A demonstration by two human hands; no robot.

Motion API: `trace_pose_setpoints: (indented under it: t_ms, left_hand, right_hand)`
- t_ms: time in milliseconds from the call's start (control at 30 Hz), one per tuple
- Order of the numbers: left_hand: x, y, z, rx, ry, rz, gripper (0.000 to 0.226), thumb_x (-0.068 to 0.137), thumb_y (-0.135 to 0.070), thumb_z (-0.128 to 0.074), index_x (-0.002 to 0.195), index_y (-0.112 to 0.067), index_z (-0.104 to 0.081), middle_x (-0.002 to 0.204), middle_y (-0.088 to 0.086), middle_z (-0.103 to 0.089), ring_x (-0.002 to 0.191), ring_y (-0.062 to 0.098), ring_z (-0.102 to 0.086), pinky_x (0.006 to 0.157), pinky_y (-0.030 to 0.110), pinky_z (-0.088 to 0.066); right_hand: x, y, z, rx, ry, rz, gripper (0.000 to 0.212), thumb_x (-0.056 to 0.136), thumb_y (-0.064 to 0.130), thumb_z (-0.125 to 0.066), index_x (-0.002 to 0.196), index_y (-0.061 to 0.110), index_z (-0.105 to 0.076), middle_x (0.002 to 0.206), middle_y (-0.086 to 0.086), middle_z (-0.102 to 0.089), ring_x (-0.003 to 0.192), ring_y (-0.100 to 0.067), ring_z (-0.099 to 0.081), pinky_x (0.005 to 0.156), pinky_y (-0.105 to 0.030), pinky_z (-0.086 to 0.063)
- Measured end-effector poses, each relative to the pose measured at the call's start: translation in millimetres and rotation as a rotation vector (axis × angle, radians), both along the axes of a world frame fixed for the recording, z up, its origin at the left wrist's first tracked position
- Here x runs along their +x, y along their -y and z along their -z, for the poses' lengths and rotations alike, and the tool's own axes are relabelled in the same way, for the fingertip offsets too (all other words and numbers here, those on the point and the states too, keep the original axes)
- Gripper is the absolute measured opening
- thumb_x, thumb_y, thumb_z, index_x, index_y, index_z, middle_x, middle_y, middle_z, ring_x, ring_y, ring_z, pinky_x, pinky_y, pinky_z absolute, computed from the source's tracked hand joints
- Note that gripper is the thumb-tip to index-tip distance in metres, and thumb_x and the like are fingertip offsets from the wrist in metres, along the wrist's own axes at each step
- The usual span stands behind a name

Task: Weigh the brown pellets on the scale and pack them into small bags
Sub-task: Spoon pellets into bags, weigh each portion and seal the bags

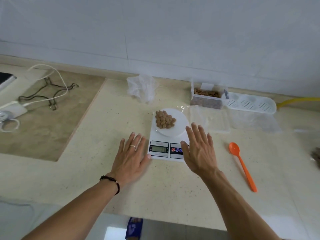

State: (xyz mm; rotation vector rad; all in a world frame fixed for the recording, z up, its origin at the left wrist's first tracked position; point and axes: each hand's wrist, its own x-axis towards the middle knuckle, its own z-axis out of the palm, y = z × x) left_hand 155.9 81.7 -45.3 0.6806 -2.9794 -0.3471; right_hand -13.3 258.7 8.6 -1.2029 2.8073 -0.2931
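Brown pellets (164,119) lie heaped on the round white platform of the scale (168,135), just beyond both hands. Left hand (132,156) lies flat with fingers spread at the scale's near left corner. Right hand (199,149), fingers straight and spread, covers the scale's near right edge. An orange spoon (242,166) lies to the right; a clear container (207,97) of pellets and crumpled small bags (141,88) sit farther back.
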Motion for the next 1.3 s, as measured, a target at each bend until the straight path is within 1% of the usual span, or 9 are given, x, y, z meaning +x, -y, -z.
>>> trace_pose_setpoints:
  t_ms: [133, 300, 667, 800, 933, 1033, 1133, 1200, 1300]
  left_hand:
    - [6, -5, 2, -0.016, -0.031, -0.002, 0.074, 0.097, -0.056, -0.015, 0.150, -0.008, -0.029, 0.157, 0.012, -0.028, 0.149, 0.029, -0.012, 0.118, 0.054, -0.012]
    - [7, -10, 0, -0.021, -0.034, 0.005, 0.074, 0.096, -0.057, -0.013, 0.152, -0.009, -0.024, 0.159, 0.011, -0.022, 0.149, 0.027, -0.007, 0.119, 0.051, -0.006]
    - [-15, 2, -17, -0.068, -0.047, 0.045, 0.075, 0.098, -0.057, -0.010, 0.147, -0.006, -0.035, 0.154, 0.013, -0.034, 0.147, 0.030, -0.021, 0.116, 0.053, -0.016]
    - [-42, 14, -31, -0.087, -0.041, 0.083, 0.077, 0.096, -0.058, -0.007, 0.149, -0.008, -0.031, 0.155, 0.011, -0.031, 0.148, 0.028, -0.016, 0.117, 0.051, -0.010]
    - [-85, 26, -45, -0.015, -0.083, 0.155, 0.077, 0.092, -0.059, -0.010, 0.152, -0.012, -0.020, 0.156, 0.007, -0.027, 0.149, 0.025, -0.009, 0.120, 0.049, -0.004]
    - [-126, 32, -54, 0.051, -0.088, 0.227, 0.073, 0.092, -0.056, -0.017, 0.151, -0.013, -0.022, 0.155, 0.007, -0.029, 0.148, 0.024, -0.012, 0.120, 0.048, -0.003]
    - [-167, 36, -57, 0.070, -0.080, 0.285, 0.061, 0.097, -0.044, -0.039, 0.149, -0.013, -0.026, 0.152, 0.007, -0.034, 0.145, 0.022, -0.021, 0.120, 0.049, -0.006]
    - [-192, 37, -57, 0.087, -0.043, 0.308, 0.061, 0.097, -0.041, -0.044, 0.149, -0.015, -0.023, 0.152, 0.006, -0.032, 0.143, 0.021, -0.024, 0.120, 0.049, -0.006]
    - [-224, 38, -54, 0.153, 0.014, 0.334, 0.061, 0.097, -0.040, -0.044, 0.149, -0.016, -0.023, 0.148, 0.009, -0.038, 0.141, 0.022, -0.028, 0.119, 0.048, -0.008]
  right_hand:
    - [6, -5, -2, -0.015, -0.009, -0.007, 0.071, 0.091, 0.054, 0.000, 0.154, 0.022, -0.010, 0.163, -0.001, 0.001, 0.150, -0.021, 0.005, 0.121, -0.045, 0.001]
    - [11, -6, -6, -0.013, -0.005, -0.012, 0.066, 0.095, 0.051, -0.007, 0.155, 0.022, -0.009, 0.163, -0.001, 0.003, 0.149, -0.020, 0.008, 0.120, -0.043, 0.003]
    - [-3, 0, -15, -0.066, 0.031, 0.048, 0.058, 0.102, 0.045, -0.023, 0.154, 0.021, -0.012, 0.163, -0.004, 0.000, 0.150, -0.021, 0.003, 0.120, -0.042, 0.000]
    - [-19, 5, -22, -0.135, 0.079, 0.137, 0.057, 0.102, 0.042, -0.032, 0.152, 0.018, -0.022, 0.162, -0.008, -0.009, 0.149, -0.025, -0.008, 0.119, -0.041, -0.013]
    - [-39, 6, -27, -0.312, 0.221, 0.335, 0.053, 0.098, 0.031, -0.047, 0.146, 0.013, -0.033, 0.153, -0.012, -0.033, 0.137, -0.031, -0.036, 0.108, -0.043, -0.034]
    - [-56, 7, -28, -0.470, 0.398, 0.552, 0.049, 0.097, 0.025, -0.052, 0.143, 0.013, -0.038, 0.142, -0.012, -0.046, 0.121, -0.027, -0.052, 0.096, -0.036, -0.042]
    - [-74, 11, -28, -0.594, 0.596, 0.768, 0.047, 0.097, 0.025, -0.052, 0.141, 0.014, -0.040, 0.126, -0.006, -0.058, 0.101, -0.018, -0.055, 0.089, -0.033, -0.045]
    - [-85, 13, -24, -0.662, 0.712, 0.863, 0.046, 0.096, 0.024, -0.052, 0.140, 0.012, -0.042, 0.107, -0.003, -0.064, 0.098, -0.020, -0.060, 0.094, -0.042, -0.050]
    - [-92, 21, -19, -0.745, 0.858, 0.926, 0.045, 0.095, 0.020, -0.055, 0.136, 0.007, -0.043, 0.102, -0.009, -0.066, 0.087, -0.020, -0.067, 0.086, -0.042, -0.055]
